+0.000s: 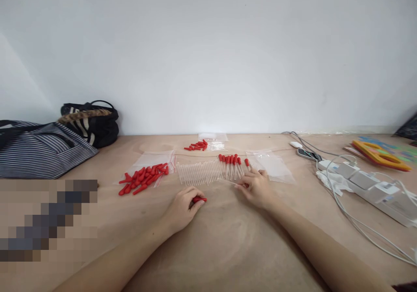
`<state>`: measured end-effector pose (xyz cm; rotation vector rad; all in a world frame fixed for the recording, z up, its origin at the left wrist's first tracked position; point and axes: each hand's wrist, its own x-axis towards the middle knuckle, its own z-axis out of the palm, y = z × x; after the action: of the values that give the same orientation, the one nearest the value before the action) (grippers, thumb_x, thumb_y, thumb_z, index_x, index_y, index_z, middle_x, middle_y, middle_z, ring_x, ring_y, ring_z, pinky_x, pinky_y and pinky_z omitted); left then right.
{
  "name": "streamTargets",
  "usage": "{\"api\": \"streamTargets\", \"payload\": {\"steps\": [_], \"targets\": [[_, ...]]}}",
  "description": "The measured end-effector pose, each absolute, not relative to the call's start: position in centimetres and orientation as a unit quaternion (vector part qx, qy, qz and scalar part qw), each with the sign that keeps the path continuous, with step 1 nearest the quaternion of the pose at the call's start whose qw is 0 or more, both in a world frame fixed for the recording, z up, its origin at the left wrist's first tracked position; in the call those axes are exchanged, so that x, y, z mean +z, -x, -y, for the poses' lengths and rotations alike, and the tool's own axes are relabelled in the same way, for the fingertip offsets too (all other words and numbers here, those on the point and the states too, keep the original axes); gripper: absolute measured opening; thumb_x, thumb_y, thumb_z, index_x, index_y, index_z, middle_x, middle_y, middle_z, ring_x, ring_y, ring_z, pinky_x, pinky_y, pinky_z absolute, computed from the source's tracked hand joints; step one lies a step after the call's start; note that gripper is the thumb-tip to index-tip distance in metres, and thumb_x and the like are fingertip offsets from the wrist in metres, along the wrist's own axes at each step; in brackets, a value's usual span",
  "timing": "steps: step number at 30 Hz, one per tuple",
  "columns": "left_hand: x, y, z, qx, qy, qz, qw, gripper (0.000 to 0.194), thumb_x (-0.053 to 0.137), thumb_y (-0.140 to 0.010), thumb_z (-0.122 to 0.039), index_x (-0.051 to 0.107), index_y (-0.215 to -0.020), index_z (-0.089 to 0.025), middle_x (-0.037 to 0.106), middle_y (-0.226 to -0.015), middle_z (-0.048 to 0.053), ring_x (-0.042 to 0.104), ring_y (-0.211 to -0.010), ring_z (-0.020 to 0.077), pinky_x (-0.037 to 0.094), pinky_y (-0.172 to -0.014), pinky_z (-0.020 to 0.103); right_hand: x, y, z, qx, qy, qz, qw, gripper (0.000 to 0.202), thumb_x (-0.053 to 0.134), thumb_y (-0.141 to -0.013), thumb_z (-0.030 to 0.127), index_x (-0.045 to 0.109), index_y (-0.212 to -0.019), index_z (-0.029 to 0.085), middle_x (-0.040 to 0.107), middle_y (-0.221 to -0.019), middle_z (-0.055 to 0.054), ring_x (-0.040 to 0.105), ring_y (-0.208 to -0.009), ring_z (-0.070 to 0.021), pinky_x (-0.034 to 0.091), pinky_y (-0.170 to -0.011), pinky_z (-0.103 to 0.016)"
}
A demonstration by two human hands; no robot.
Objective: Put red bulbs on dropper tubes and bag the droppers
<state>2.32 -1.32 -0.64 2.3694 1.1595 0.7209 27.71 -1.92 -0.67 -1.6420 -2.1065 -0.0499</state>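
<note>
My left hand (183,207) is closed round a red rubber dropper bulb (200,199), whose end sticks out past the thumb. To the right, my right hand (256,188) pinches a thin clear dropper tube (230,182) that points left. Beyond the hands lies a row of clear tubes (198,173), side by side. At its right end are several droppers (232,164) fitted with red bulbs. One more red-topped dropper (247,162) lies just behind my right hand, its lower part hidden by the fingers. A pile of loose red bulbs (143,178) rests at the left.
Clear plastic bags lie under the bulb pile and at the right (276,168). A smaller red bulb heap (197,145) lies near the wall. Bags (42,149) stand far left. A power strip (374,190) with chargers and cables, plus coloured foam pieces (381,155), occupy the right.
</note>
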Motion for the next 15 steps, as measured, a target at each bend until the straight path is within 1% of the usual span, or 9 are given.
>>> {"api": "streamTargets", "payload": {"steps": [3, 6, 8, 10, 12, 15], "targets": [[-0.6, -2.2, 1.3, 0.253, -0.849, -0.414, 0.210, 0.015, 0.048, -0.079, -0.020, 0.062, -0.083, -0.018, 0.061, -0.083, 0.003, 0.057, -0.077, 0.0158, 0.044, -0.071, 0.028, -0.9, -27.3, 2.7, -0.014, 0.562, 0.800, 0.210, 0.024, 0.053, -0.080, 0.036, 0.063, -0.064, 0.022, 0.060, -0.067, 0.000, 0.048, -0.077, -0.0145, 0.020, -0.073, -0.030], [-0.5, -2.3, 1.3, 0.246, -0.847, -0.420, 0.216, 0.017, 0.047, -0.080, -0.021, 0.064, -0.081, -0.018, 0.060, -0.083, 0.004, 0.056, -0.077, 0.0161, 0.044, -0.071, 0.029, -0.9, -27.2, 2.8, 0.002, 0.557, 0.807, 0.199, 0.021, 0.056, -0.078, 0.038, 0.065, -0.065, 0.025, 0.059, -0.067, 0.001, 0.048, -0.078, -0.0143, 0.022, -0.074, -0.031], [-0.5, -2.4, 1.3, 0.248, -0.845, -0.421, 0.218, 0.017, 0.047, -0.079, -0.020, 0.064, -0.079, -0.019, 0.061, -0.082, 0.004, 0.056, -0.076, 0.0161, 0.044, -0.071, 0.029, -0.9, -27.2, 2.8, 0.009, 0.557, 0.805, 0.203, 0.017, 0.058, -0.075, 0.042, 0.067, -0.074, 0.027, 0.059, -0.072, 0.001, 0.049, -0.080, -0.0148, 0.023, -0.074, -0.031], [-0.5, -2.4, 1.3, 0.254, -0.845, -0.418, 0.218, 0.017, 0.047, -0.079, -0.020, 0.063, -0.077, -0.019, 0.061, -0.081, 0.004, 0.056, -0.076, 0.0162, 0.044, -0.071, 0.029, -1.0, -26.9, 2.7, 0.018, 0.555, 0.803, 0.217, 0.023, 0.060, -0.072, 0.046, 0.066, -0.085, 0.029, 0.060, -0.079, 0.000, 0.050, -0.082, -0.0155, 0.025, -0.074, -0.030], [-0.6, -2.5, 1.2, 0.258, -0.843, -0.419, 0.217, 0.016, 0.046, -0.079, -0.021, 0.062, -0.077, -0.018, 0.061, -0.081, 0.004, 0.056, -0.076, 0.0164, 0.044, -0.071, 0.029, -1.2, -26.4, 2.6, 0.034, 0.554, 0.799, 0.232, 0.029, 0.062, -0.070, 0.048, 0.064, -0.091, 0.028, 0.059, -0.082, 0.000, 0.050, -0.083, -0.0160, 0.026, -0.074, -0.031], [-0.7, -2.6, 1.2, 0.263, -0.839, -0.425, 0.214, 0.015, 0.046, -0.079, -0.022, 0.060, -0.078, -0.018, 0.061, -0.081, 0.003, 0.056, -0.076, 0.0167, 0.044, -0.070, 0.029, -1.6, -25.4, 2.4, 0.065, 0.561, 0.787, 0.250, 0.018, 0.060, -0.074, 0.041, 0.066, -0.082, 0.027, 0.060, -0.081, 0.000, 0.050, -0.082, -0.0162, 0.026, -0.074, -0.031]]}}
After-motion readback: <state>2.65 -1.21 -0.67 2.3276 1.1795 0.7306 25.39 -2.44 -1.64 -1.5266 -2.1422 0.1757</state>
